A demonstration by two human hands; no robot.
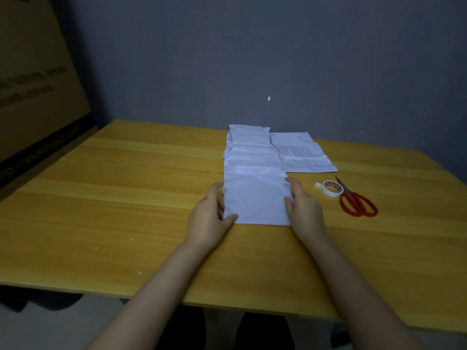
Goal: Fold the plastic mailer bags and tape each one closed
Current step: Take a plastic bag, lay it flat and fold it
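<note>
I count two hands, one left hand (209, 215) and one right hand (304, 210); one tape roll (332, 189); one pair of scissors (355, 200). The mailer bags (252, 157) overlap; at least four, though I cannot fix the number.

No legible text. Dark print on cardboard box (38, 97) at left: blurred, unreadable. Red marks in core of tape roll (331, 190): too small to read.

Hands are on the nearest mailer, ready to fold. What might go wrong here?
1. The nearest mailer overlaps the next bag, so folding may drag that one askew.
2. The left hand and right hand both touch it; freeing one for the tape roll may let a fold spring open.
3. The scissors lie against the roll; a hasty reach could knock them.
</note>
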